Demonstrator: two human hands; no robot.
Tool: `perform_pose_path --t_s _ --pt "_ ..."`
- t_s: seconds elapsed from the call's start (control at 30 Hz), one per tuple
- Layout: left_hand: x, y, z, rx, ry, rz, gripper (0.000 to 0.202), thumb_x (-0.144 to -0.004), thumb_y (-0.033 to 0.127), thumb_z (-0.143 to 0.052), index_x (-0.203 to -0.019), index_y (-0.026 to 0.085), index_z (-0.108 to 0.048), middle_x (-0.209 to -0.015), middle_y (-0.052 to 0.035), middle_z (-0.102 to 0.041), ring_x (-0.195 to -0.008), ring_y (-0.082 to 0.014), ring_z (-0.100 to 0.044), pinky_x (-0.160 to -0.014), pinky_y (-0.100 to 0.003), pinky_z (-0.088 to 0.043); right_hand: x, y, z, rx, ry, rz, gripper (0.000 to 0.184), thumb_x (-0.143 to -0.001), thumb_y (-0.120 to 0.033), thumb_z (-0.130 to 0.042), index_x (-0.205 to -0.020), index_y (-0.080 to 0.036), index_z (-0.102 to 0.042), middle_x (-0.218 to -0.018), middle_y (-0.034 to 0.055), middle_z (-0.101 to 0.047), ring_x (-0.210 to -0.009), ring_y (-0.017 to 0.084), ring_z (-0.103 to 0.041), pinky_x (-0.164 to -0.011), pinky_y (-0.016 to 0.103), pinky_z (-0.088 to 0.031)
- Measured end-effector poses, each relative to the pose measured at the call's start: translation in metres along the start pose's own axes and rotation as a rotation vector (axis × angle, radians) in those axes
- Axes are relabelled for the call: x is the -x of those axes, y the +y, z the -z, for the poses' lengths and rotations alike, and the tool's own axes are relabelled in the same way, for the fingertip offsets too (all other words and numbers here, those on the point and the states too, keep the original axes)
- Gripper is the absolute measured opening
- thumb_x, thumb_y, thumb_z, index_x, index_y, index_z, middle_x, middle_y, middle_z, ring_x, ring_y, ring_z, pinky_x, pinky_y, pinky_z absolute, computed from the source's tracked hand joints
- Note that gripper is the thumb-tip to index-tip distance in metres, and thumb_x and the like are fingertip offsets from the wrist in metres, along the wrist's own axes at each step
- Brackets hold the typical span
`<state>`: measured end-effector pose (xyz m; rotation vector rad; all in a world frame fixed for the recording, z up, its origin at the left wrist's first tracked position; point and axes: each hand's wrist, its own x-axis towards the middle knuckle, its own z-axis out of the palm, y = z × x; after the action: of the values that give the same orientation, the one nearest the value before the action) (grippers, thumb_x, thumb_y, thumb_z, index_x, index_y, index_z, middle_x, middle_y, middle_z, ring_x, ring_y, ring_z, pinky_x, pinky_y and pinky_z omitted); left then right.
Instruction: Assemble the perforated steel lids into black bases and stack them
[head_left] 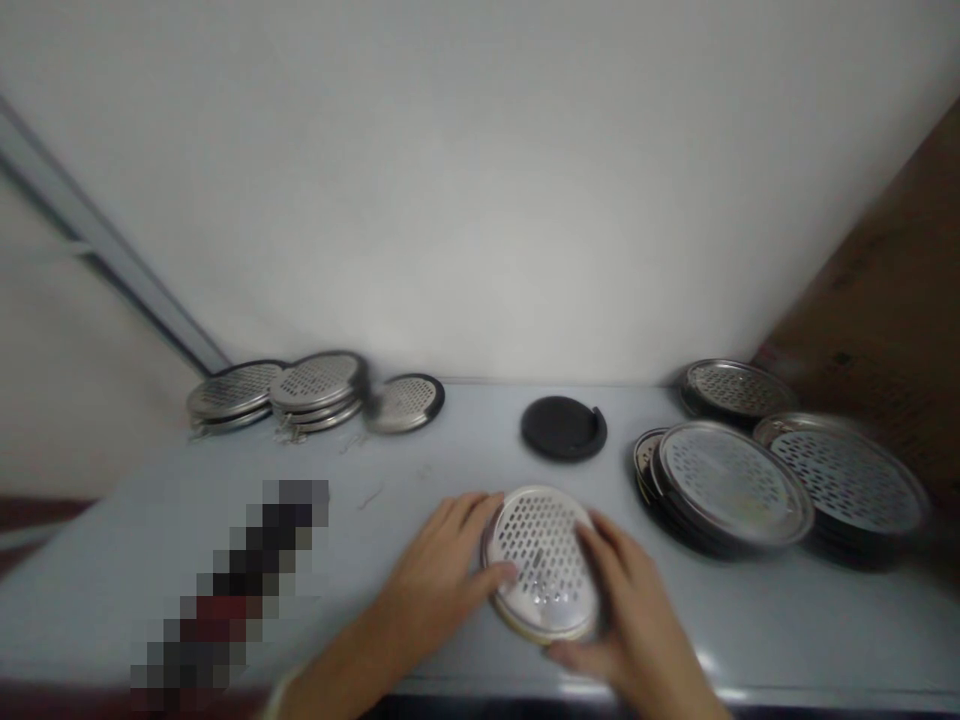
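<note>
A round perforated metal disc [544, 560] lies on the pale grey table [420, 490] near its front edge. My left hand [439, 580] clasps its left rim, thumb resting on the perforated top. My right hand [637, 620] grips the disc's right and lower rim, fingers curled round the edge. Both hands hold the same disc between them. A black round disc [562, 427] lies just behind it, apart from it.
Stacks of similar perforated metal discs [315, 385] sit at the back left, and larger stacked ones [731, 485] at the right. A brown board [892, 300] leans at the right. A white wall stands behind. A blurred-out patch [240, 590] covers the front left.
</note>
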<state>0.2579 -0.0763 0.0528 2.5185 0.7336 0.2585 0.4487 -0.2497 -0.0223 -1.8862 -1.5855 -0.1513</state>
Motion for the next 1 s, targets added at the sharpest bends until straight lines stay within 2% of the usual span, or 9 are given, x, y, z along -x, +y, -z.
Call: perform_pose_path --t_s 0.07,0.17,0.3,0.47,0.57,0.67,0.8,1.0 --pt "0.000 -0.004 -0.006 0.014 -0.095 -0.120 0.092 -0.075 0.058 -0.080 -0.153 0.030 -0.040 -0.159 -0.0143 -0.040 -0.144 -0.0346 -0.039 -0.117 -0.054 -0.037 0.000 0.001 0.000 -0.007 -0.001 0.009 0.113 -0.059 -0.063 -0.086 -0.150 -0.016 -0.039 -0.149 0.0241 -0.044 -0.131 0.044 -0.051 -0.106 0.056 -0.046" --pt "0.001 -0.010 -0.017 -0.022 -0.152 -0.228 0.104 -0.063 0.060 -0.086 -0.153 0.036 -0.040 -0.166 -0.0152 -0.025 -0.149 -0.0404 -0.030 -0.116 -0.060 -0.035 0.001 0.003 0.002 -0.026 -0.035 0.012 0.113 -0.057 -0.057 -0.090 -0.149 -0.017 -0.039 -0.152 0.0240 -0.041 -0.134 0.043 -0.050 -0.107 0.055 -0.047" --pt "0.006 -0.013 -0.030 -0.110 -0.093 -0.285 0.104 -0.067 0.055 -0.086 -0.156 0.037 -0.034 -0.168 -0.0159 -0.019 -0.149 -0.0413 -0.029 -0.114 -0.061 -0.039 0.002 0.005 0.005 -0.014 -0.101 0.044 0.116 -0.060 -0.048 -0.093 -0.155 -0.021 -0.032 -0.157 0.0216 -0.039 -0.137 0.040 -0.048 -0.107 0.052 -0.050" --pt "0.014 -0.012 -0.045 -0.224 -0.016 -0.347 0.102 -0.075 0.053 -0.082 -0.159 0.034 -0.026 -0.169 -0.0165 -0.010 -0.149 -0.0452 -0.028 -0.111 -0.063 -0.041 0.007 -0.004 0.012 0.071 -0.145 0.053 0.107 -0.076 -0.033 -0.083 -0.161 -0.021 -0.019 -0.164 0.0202 -0.026 -0.143 0.038 -0.043 -0.106 0.050 -0.051" --pt "0.018 -0.011 -0.052 -0.285 0.002 -0.337 0.109 -0.071 0.058 -0.082 -0.160 0.030 -0.024 -0.168 -0.0211 -0.011 -0.148 -0.0494 -0.026 -0.110 -0.065 -0.042 0.009 -0.011 0.016 0.100 -0.169 0.066 0.104 -0.079 -0.028 -0.078 -0.162 -0.018 -0.016 -0.166 0.0205 -0.019 -0.144 0.039 -0.041 -0.106 0.051 -0.052" --pt "0.022 -0.010 -0.054 -0.273 0.024 -0.336 0.109 -0.073 0.061 -0.079 -0.160 0.028 -0.022 -0.167 -0.0218 -0.012 -0.149 -0.0485 -0.022 -0.110 -0.064 -0.042 0.009 -0.016 0.018 0.100 -0.163 0.089 0.099 -0.082 -0.027 -0.073 -0.162 -0.016 -0.016 -0.166 0.0198 -0.019 -0.147 0.039 -0.036 -0.107 0.054 -0.050" --pt "0.027 -0.009 -0.051 -0.173 0.036 -0.316 0.096 -0.084 0.052 -0.073 -0.160 0.027 -0.021 -0.168 -0.0192 -0.014 -0.153 -0.0420 -0.017 -0.111 -0.061 -0.042 0.009 -0.018 0.020 0.022 -0.144 0.090 0.085 -0.087 -0.026 -0.068 -0.160 -0.022 -0.025 -0.164 0.0132 -0.029 -0.150 0.035 -0.029 -0.110 0.053 -0.048" --pt "0.028 -0.011 -0.051 -0.063 0.073 -0.232 0.103 -0.073 0.049 -0.085 -0.158 0.029 -0.029 -0.165 -0.0154 -0.027 -0.150 -0.0395 -0.027 -0.114 -0.063 -0.039 0.009 -0.018 0.023 -0.090 -0.073 0.042 0.069 -0.089 -0.030 -0.069 -0.151 -0.028 -0.041 -0.154 0.0097 -0.045 -0.146 0.031 -0.039 -0.110 0.049 -0.049"
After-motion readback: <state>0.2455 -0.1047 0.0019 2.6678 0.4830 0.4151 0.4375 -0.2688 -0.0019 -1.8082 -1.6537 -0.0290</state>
